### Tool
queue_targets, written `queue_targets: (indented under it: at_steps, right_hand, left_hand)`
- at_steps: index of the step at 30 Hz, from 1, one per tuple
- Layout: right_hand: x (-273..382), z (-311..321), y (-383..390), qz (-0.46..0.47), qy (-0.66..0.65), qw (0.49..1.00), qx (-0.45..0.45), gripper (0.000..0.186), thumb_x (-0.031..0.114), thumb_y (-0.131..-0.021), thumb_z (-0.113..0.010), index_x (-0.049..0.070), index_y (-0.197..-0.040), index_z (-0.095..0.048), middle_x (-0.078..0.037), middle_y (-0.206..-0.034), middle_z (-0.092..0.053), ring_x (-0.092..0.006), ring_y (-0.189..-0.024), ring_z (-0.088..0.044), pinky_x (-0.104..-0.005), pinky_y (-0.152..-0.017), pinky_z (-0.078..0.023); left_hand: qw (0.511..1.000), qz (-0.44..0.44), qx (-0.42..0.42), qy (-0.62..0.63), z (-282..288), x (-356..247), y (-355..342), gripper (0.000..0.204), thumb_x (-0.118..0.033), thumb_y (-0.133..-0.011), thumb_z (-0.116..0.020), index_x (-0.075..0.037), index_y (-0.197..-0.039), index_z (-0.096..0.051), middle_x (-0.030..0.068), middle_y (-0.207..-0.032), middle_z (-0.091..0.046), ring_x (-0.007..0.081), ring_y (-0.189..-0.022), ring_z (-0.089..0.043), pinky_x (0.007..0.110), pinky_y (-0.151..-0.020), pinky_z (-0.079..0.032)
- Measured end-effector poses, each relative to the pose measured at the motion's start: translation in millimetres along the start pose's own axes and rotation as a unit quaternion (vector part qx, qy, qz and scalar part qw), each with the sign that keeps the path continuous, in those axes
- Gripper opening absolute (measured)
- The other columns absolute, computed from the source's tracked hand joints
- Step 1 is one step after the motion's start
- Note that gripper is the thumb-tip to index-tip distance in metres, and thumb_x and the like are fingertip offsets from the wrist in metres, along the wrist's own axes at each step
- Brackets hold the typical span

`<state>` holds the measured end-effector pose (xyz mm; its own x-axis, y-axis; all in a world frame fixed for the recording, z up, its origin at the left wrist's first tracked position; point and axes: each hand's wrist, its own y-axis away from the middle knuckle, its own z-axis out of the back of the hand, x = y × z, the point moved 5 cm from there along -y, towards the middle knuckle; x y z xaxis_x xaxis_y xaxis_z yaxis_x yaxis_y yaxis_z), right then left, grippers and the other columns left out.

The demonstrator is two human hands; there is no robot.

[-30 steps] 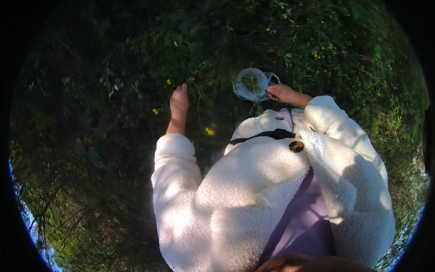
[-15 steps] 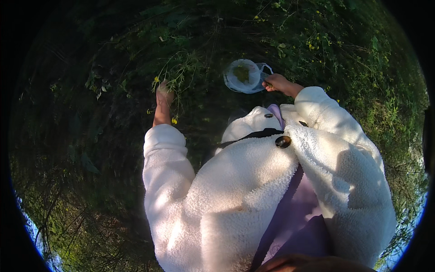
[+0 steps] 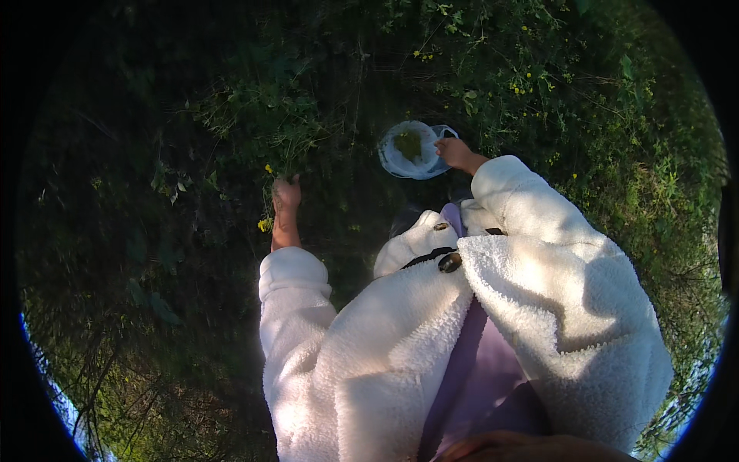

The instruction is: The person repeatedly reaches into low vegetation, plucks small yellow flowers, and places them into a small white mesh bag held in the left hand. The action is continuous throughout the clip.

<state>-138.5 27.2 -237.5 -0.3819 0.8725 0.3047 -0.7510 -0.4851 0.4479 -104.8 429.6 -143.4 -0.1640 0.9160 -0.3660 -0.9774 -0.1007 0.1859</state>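
Observation:
My right hand [image 3: 456,154] is closed on the handle side of a thin, translucent white plastic bag [image 3: 392,160]. The bag's mouth gapes in a round shape, and green plant matter [image 3: 408,144] shows inside. To the left, my left hand [image 3: 286,192] is closed around thin green stems of a yellow-flowered plant [image 3: 265,225]. Small yellow blooms show beside its fingers and by the wrist, and leafy stalks spread beyond the hand. Shade blurs where those stems end. Both forearms come out of white fleece sleeves.
Dense green plants with small yellow flowers [image 3: 519,85] grow ahead and to the right. Dark, shaded undergrowth [image 3: 154,254] lies at the left. Bare thin branches [image 3: 96,385] show at the lower left. My white fleece coat [image 3: 385,331] and purple garment [image 3: 485,369] fill the lower middle.
My left hand sits lower in the picture, nearer my body, its fingers now plainly closed on stems. The bag and my right hand have shifted slightly down, the hand also slightly left.

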Motion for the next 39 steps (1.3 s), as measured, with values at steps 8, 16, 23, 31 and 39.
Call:
queue_targets:
  at_steps: [8,16,23,31,39]
  right_hand:
    - [0,53,14,-0.1,-0.373,0.922,-0.033,0.04,0.003,-0.07,-0.046,0.003,-0.11,-0.051,-0.019,-0.103,-0.055,-0.0302,-0.095,-0.054,-0.035,-0.079,-0.042]
    - [-29,226,-75,-0.089,-0.395,0.9,-0.16,0.05,0.012,-0.075,-0.054,0.012,-0.123,-0.041,-0.014,-0.126,-0.041,-0.0278,-0.105,-0.048,-0.0345,-0.085,-0.04]
    - [-67,287,-143,-0.205,-0.384,0.882,-0.179,0.062,0.014,-0.076,-0.055,0.024,-0.131,-0.03,-0.008,-0.103,-0.055,-0.0158,-0.074,-0.05,-0.0326,-0.067,-0.044]
    - [-101,277,-167,-0.242,-0.509,0.808,-0.17,0.064,0.017,-0.079,-0.055,0.023,-0.134,-0.023,-0.008,-0.135,-0.03,-0.0238,-0.118,-0.035,-0.0335,-0.086,-0.04]
    - [-100,296,-142,-0.079,-0.658,0.712,-0.234,0.037,0.015,-0.087,-0.046,0.002,-0.121,-0.041,-0.01,-0.115,-0.049,-0.0229,-0.111,-0.044,-0.0334,-0.095,-0.036]
  left_hand:
    - [0.944,0.11,0.085,-0.299,12,136,-18,0.019,-0.021,-0.08,-0.049,-0.008,-0.083,-0.063,0.0109,-0.083,-0.062,0.0243,-0.079,-0.059,0.033,-0.065,-0.046]
    - [0.982,0.148,-0.12,-0.014,-47,214,-10,0.023,-0.025,-0.076,-0.054,-0.004,-0.081,-0.062,0.014,-0.076,-0.062,0.0264,-0.074,-0.06,0.034,-0.063,-0.046]
    - [0.965,0.26,-0.006,0.042,-66,155,-9,0.025,-0.026,-0.074,-0.061,-0.002,-0.081,-0.063,0.0115,-0.081,-0.063,0.0246,-0.08,-0.059,0.031,-0.067,-0.044]
    - [0.823,0.289,0.171,0.458,-52,100,27,0.021,-0.018,-0.079,-0.06,-0.002,-0.093,-0.058,0.0023,-0.081,-0.057,0.0095,-0.068,-0.051,0.022,-0.059,-0.042]
    - [0.711,0.314,-0.044,0.627,15,194,48,0.014,-0.022,-0.083,-0.055,-0.008,-0.084,-0.056,-0.0062,-0.06,-0.044,0.003,-0.045,-0.028,0.018,-0.042,-0.022]
